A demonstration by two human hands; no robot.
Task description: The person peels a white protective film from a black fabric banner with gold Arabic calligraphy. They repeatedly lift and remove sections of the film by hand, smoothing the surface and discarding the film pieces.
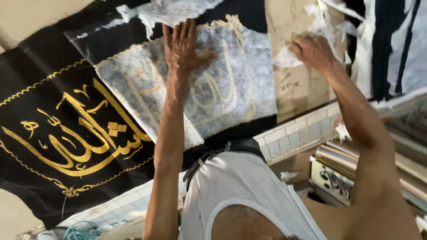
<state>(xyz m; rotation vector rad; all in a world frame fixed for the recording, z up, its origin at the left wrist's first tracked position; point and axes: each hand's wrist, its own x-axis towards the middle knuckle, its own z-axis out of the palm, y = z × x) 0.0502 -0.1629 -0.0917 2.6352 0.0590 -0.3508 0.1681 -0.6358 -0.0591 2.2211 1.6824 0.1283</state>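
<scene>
Black cloth [49, 146] with gold embroidery covers most of the work surface, and a grey-white backing sheet [231, 89] lies over one embroidered panel of it. The left hand [184, 44] rests flat on that sheet, palm down, fingers stretched out straight and close together, thumb spread to the side; it grips nothing, only presses. The right hand [313, 51] is closed, fingers curled tight around a torn scrap of white paper [284, 58], pinched at the right edge of the sheet, over the bare tan surface [298, 89].

More torn white backing [173, 11] lies crumpled above the left hand's fingertips, and further strips hang at the upper right beside another dark cloth [387, 40]. The tan surface beside the cloth is worn and stained. Its front edge is faced with small white tiles [293, 131]. Below, at the right, a stack of flat boards or frames [342, 158] sits low down, one with dark ornament on a pale ground. A coil of blue-green cord [80, 232] shows at the bottom left. The person wears a white sleeveless shirt [240, 186] and a dark belt [231, 149].

The backing sheet's long axis runs from the left of the picture to the right, tilted slightly, with gold stitching showing faintly through it. The uncovered gold panel lies to its left, slanting the same way.
</scene>
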